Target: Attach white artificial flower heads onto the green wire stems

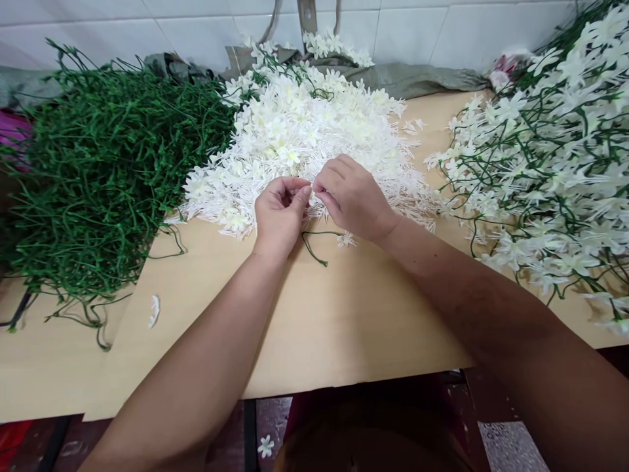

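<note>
My left hand point(280, 213) is closed in a pinch, thumb against fingers, in front of a heap of white artificial flowers point(314, 124). My right hand point(352, 193) is pinched as well, its fingertips meeting those of the left. Between them shows a bit of a small white flower piece point(311, 194); most of it is hidden by the fingers. Just below the hands, a green plastic stem point(308, 248) lies bent on the table, with a small white flower point(346, 240) at its right end.
On the left rises a big pile of green plastic stems point(113, 151). Stems with white flowers point(555, 170) are heaped on the right. A loose white piece point(154, 311) lies on the tan tabletop point(314, 328). A fallen flower point(266, 447) is on the floor. Behind stands a tiled wall point(196, 36).
</note>
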Tool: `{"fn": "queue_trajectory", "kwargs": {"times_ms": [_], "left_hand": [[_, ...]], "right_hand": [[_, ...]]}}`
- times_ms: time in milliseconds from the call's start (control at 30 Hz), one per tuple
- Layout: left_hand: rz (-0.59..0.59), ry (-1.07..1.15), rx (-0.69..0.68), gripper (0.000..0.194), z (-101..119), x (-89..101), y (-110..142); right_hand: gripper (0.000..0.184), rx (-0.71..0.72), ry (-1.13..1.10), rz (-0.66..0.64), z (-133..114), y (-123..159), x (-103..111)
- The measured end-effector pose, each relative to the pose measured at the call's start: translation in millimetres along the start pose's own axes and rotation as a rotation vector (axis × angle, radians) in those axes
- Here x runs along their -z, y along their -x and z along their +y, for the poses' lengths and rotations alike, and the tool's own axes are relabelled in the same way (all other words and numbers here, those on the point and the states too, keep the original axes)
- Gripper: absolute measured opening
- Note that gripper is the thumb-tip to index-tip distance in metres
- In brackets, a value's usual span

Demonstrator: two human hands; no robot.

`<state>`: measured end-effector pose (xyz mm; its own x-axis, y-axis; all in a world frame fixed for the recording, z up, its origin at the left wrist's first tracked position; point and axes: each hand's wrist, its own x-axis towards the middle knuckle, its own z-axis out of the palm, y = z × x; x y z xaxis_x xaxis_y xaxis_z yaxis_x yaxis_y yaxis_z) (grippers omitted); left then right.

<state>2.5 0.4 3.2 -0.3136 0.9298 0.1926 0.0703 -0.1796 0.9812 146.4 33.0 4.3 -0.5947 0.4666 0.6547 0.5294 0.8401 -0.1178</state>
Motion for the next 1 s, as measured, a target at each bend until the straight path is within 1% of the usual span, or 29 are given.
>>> {"fn": "queue_trajectory", "kwargs": {"times_ms": [100,233,333,467,600,700,867,933,1000], "left_hand": [[-0.001,0.012,-0.005,0.017,0,-0.2,0],[0.003,0.020,-0.010,0.019,1,-0.7,1],[-0.003,0.036,0.001,0.019,1,-1.2,2],[0.002,0.079,0.022,0.018,0,-1.0,2],[-0.017,0.109,0.050,0.016,-1,0.8,2],[-0.047,0.148,0.071,0.013,-1,2.7,1],[-0.095,0.208,0.073,0.008,-2,6.2,-2],[-0.090,0.193,0.067,0.012,-2,7.2,-2],[-0.097,0.188,0.086,0.015,-1,7.5,-2]], "right_hand": [[0.018,0.042,0.080,-0.021,-1,-1,0],[0.023,0.056,0.147,-0.002,-4,0,-1],[0.021,0.059,0.132,0.001,-3,1,-4],[0.015,0.019,0.035,-0.023,-2,3,-7],[0.011,-0.076,-0.120,-0.034,-5,3,-8],[0.010,-0.197,-0.282,0.014,-8,1,-7],[0.010,-0.489,-0.725,0.108,-5,-4,-8],[0.011,-0.564,-0.887,0.131,-2,-5,-9],[0.015,-0.605,-0.999,0.147,0,-7,-10]]}}
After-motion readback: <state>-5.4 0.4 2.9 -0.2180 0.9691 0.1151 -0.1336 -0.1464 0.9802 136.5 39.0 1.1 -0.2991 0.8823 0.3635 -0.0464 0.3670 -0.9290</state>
